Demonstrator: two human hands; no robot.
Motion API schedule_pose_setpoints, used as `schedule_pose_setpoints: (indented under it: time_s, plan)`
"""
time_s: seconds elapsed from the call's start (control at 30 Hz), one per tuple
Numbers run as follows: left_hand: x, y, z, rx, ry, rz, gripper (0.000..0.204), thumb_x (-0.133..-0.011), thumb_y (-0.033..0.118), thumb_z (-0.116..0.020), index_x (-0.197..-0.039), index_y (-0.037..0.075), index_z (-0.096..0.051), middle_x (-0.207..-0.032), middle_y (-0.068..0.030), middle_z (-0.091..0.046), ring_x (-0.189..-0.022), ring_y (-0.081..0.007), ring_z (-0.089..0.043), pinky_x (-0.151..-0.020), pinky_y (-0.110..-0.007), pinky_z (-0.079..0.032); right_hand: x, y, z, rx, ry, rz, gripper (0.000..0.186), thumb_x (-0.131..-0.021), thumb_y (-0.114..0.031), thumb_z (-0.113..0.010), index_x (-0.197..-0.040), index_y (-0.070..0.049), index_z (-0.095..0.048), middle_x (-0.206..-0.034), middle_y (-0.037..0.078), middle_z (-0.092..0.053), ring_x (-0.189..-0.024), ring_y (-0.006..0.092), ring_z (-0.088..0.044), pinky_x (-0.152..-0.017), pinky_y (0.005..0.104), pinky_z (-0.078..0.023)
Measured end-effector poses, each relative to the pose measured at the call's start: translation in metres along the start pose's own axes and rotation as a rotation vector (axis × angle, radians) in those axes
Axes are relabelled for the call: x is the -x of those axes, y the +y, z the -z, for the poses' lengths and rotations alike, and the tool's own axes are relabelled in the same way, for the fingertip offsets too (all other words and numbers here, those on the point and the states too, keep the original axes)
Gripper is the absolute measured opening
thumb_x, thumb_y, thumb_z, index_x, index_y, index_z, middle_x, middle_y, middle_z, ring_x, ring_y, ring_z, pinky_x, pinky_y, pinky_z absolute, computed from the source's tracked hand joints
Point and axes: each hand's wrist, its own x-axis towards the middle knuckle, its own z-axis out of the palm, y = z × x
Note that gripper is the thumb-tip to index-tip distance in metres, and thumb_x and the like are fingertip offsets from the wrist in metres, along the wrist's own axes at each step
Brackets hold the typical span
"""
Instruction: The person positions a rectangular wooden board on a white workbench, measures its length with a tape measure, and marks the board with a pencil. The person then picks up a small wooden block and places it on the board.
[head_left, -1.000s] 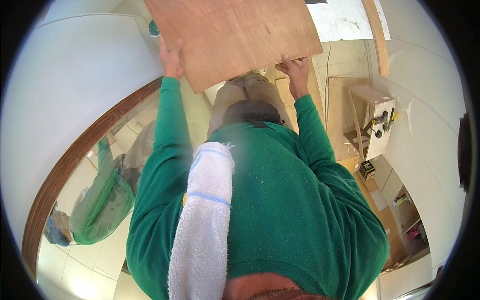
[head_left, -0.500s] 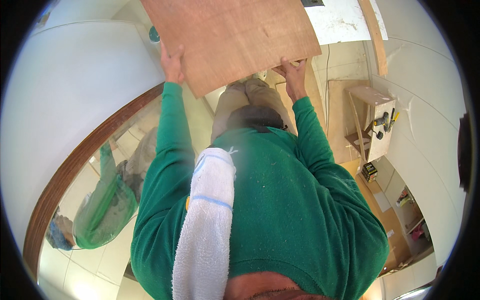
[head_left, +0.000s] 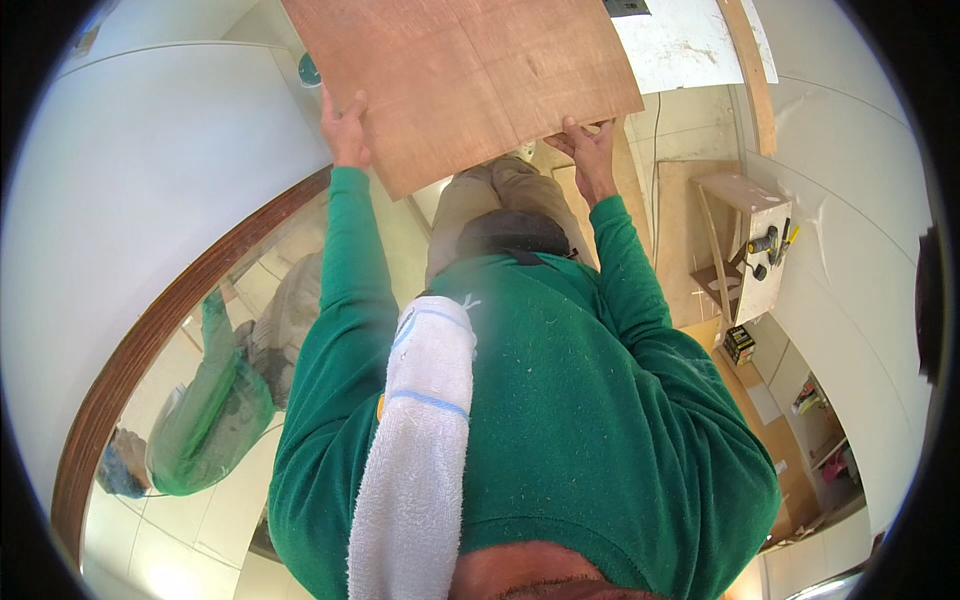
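A rectangular sheet of reddish-brown plywood [head_left: 460, 70] fills the top middle of the view, held out in front of me. My left hand [head_left: 346, 135] grips its left edge, thumb against the near face. My right hand [head_left: 588, 150] grips the lower edge near the right corner, with some fingers hidden behind it. A round green object [head_left: 309, 70] shows just beyond my left hand. Below the sheet are my trousered legs and a dark waist pouch [head_left: 510, 230]. A white towel [head_left: 410, 440] hangs over my chest.
A framed mirror [head_left: 107, 405] on the left reflects a green-sleeved figure. At right, a small wooden unit [head_left: 730, 190] carries a drill [head_left: 764, 243] and hand tools. A white board [head_left: 680, 45] and wooden batten [head_left: 757, 110] are at top right; a cord [head_left: 655, 180] runs down beside them.
The sheet and both hands have come slightly down in the view over the last second, with the grip unchanged.
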Motion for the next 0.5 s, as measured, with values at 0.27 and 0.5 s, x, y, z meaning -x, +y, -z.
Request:
schedule_pose_setpoints:
  time_s: [0.27,0.5]
  plan:
    - [-0.003,-0.005,0.004,-0.07,0.021,-0.037,0.082,-0.104,-0.004,-0.071,-0.177,0.007,-0.035,-0.164,-0.013,-0.06,-0.141,-0.0251,-0.064,-0.116,-0.043,-0.054,-0.002,0.008,0.004,-0.003,0.01,-0.01,0.055,-0.11,-0.01,-0.072,-0.145,-0.003,-0.031,-0.138,0.032,-0.063,-0.117,0.0387,-0.076,-0.102,0.0514,-0.069]
    - [-0.002,-0.001,-0.005,-0.066,0.048,-0.077,0.077,-0.103,-0.004,-0.069,-0.175,0.004,-0.04,-0.16,-0.0125,-0.063,-0.137,-0.0229,-0.066,-0.115,-0.04,-0.054,-0.005,0.008,0.012,0.014,-0.006,-0.018,0.052,-0.111,-0.014,-0.072,-0.14,-0.003,-0.03,-0.136,0.033,-0.062,-0.115,0.039,-0.075,-0.103,0.0536,-0.067]
